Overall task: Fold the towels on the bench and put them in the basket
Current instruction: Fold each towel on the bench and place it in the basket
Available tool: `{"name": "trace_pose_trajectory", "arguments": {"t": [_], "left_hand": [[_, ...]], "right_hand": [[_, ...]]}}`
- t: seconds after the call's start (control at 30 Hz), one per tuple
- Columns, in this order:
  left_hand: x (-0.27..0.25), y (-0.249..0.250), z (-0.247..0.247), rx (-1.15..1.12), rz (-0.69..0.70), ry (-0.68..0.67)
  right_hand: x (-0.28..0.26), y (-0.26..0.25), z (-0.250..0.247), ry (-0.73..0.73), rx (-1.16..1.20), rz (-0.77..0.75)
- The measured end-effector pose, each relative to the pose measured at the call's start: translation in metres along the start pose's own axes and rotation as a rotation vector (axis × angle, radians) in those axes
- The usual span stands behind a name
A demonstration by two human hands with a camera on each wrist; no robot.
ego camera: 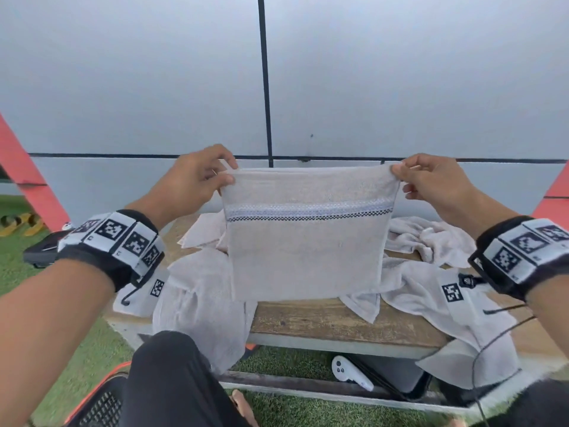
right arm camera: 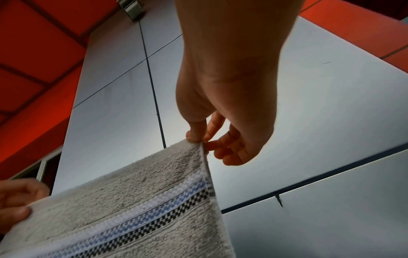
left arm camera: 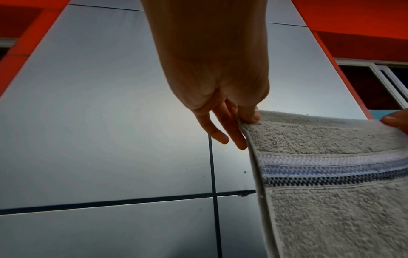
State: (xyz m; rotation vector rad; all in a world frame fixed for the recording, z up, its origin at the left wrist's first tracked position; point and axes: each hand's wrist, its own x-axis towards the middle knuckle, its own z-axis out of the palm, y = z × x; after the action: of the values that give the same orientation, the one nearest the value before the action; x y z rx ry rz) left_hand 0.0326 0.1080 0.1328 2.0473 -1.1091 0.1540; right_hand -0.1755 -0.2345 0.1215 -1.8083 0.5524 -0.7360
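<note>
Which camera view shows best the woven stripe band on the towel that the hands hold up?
The left wrist view: the stripe band fills the frame close up, its white, blue and dark checked rows distinct. The right wrist view shows it also close, but slanted. The head view shows its whole length across the towel, only small.

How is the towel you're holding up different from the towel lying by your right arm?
The held towel hangs flat and smooth in the air, pinched at its top corners by the left hand and the right hand; the bench towel lies crumpled on the bench. The held towel shows a striped band; the bench towel shows none. Both are pale beige.
</note>
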Motion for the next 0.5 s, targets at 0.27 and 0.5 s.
{"name": "trace_pose_trajectory", "arguments": {"t": [0.27,0.5], "left_hand": [[0.039,-0.030,0.014,0.202,-0.143,-0.002],[0.052,-0.037,0.017,0.156,-0.099,0.269]], "right_hand": [[0.049,0.009,0.035,-0.055,-0.045,0.065],[0.072,0.009,0.047,0.023,0.106,-0.108]]}}
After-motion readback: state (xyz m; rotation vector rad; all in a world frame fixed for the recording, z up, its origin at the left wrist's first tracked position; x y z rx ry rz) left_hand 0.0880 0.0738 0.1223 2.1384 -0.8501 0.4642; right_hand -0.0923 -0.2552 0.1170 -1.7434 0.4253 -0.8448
